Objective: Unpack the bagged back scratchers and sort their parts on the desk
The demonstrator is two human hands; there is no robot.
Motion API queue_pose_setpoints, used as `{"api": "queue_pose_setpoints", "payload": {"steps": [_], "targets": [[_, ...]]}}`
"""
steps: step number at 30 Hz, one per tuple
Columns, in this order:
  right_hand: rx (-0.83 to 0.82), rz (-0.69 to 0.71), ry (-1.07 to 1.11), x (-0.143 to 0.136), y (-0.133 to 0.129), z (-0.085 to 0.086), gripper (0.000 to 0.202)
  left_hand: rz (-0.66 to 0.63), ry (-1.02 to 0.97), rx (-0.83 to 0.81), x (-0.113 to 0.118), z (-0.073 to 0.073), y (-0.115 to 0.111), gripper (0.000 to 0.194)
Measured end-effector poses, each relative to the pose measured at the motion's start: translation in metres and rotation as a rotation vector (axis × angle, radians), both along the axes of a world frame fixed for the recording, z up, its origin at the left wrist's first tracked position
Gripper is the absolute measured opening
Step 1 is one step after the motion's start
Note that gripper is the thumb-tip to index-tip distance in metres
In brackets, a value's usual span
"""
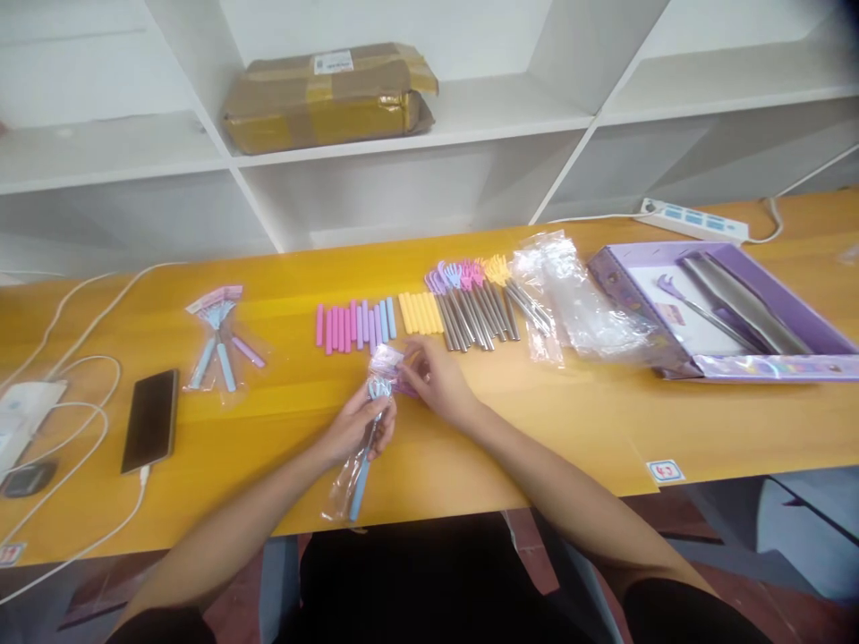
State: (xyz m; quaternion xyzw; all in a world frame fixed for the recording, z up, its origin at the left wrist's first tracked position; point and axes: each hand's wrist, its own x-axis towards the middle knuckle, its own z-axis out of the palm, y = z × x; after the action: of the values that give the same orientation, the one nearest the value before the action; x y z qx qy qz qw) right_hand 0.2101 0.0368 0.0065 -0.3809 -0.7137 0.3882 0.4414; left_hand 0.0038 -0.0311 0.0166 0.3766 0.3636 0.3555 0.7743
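My left hand (366, 425) is closed around a blue back scratcher (361, 483) inside a clear plastic bag (341, 487). Its claw end points away from me and its blue handle towards the table's front edge. My right hand (436, 376) has its fingers curled in a pinch at the bag's top end, by a printed card (386, 358). Something purple shows partly beneath those fingers. Just beyond lie pink tubes (335, 328), purple and blue tubes (381, 320) and yellow tubes (420, 313). Several metal-rod back scratchers (473, 309) with coloured claws lie right of them.
Bagged back scratchers (218, 344) lie left, near a phone (150, 420) on a cable. Clear bags (577, 304) are piled right, beside a purple box (771, 365). A power strip (694, 221) sits behind it. White shelves (403, 192) hold a taped carton (328, 98).
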Motion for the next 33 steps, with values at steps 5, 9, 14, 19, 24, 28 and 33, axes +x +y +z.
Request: {"api": "queue_pose_setpoints", "payload": {"steps": [5,9,14,19,24,28,33], "targets": [[0.317,0.040,-0.123,0.001,-0.001,-0.006,0.015,0.001,-0.002,-0.035,0.000,-0.001,-0.008,0.038],[0.385,0.023,-0.146,0.000,-0.005,-0.006,0.013,-0.024,-0.001,-0.031,0.000,-0.003,-0.008,0.037],[0.390,-0.016,-0.277,0.007,-0.003,-0.005,0.009,-0.084,0.060,-0.043,0.000,-0.003,-0.011,0.037],[0.251,-0.181,-0.292,0.028,0.010,-0.001,0.006,-0.128,-0.074,-0.086,0.001,0.001,-0.010,0.036],[0.290,0.057,-0.465,0.046,0.015,0.008,0.028,-0.172,-0.115,-0.105,-0.001,-0.001,-0.009,0.034],[0.328,0.112,-0.505,0.049,0.012,0.013,0.035,-0.176,-0.119,-0.084,-0.002,-0.002,-0.010,0.033],[0.315,0.067,-0.426,0.046,0.012,0.012,0.030,-0.171,-0.135,-0.066,-0.002,-0.002,-0.011,0.038]]}}
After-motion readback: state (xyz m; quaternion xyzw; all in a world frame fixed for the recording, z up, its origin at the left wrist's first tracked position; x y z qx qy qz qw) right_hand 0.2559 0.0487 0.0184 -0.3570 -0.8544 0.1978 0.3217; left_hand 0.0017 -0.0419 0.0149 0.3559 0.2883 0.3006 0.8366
